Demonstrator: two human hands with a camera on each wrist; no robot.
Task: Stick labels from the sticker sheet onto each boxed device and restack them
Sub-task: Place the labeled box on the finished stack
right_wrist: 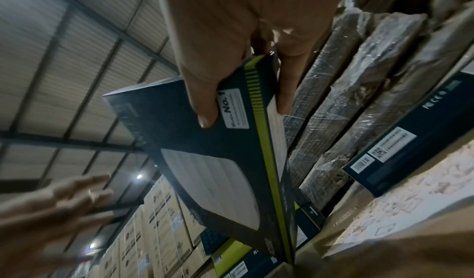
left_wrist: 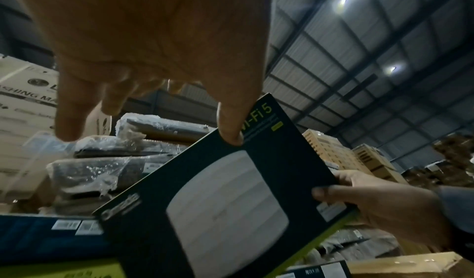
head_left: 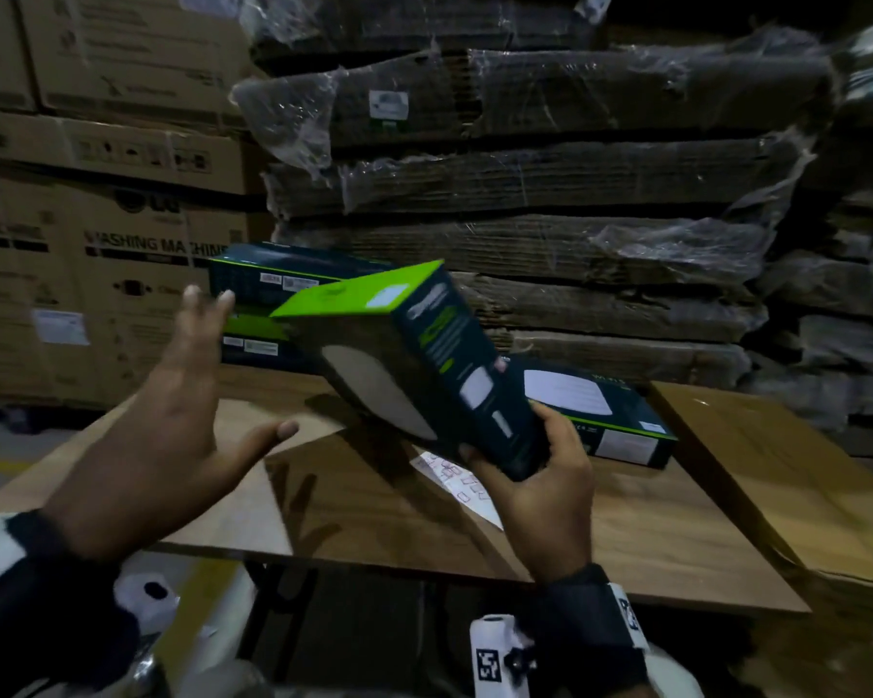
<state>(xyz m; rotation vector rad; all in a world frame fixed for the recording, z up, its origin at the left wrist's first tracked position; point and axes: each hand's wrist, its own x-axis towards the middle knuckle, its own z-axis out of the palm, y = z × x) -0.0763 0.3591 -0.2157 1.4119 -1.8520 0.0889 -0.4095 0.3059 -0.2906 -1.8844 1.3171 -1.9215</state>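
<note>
Right hand (head_left: pixel 535 476) pinches one lower corner of the tilted boxed device (head_left: pixel 404 365) above the sticker sheet (head_left: pixel 457 483) on the table (head_left: pixel 676 536), left hand (head_left: pixel 172 395) spread beside it untouching; a corner-only hold risks the box twisting free onto the sheet.

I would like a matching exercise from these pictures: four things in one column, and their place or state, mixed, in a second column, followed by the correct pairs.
Things
1. tilted dark box with green end
2. left hand
3. white sticker sheet
4. flat dark box at the right

States
A. lies on the wooden table, partly under the raised box
B. open, fingers spread, holding nothing
C. held in the air by the right hand
D. rests flat on the table

Pairs: 1-C, 2-B, 3-A, 4-D
</note>
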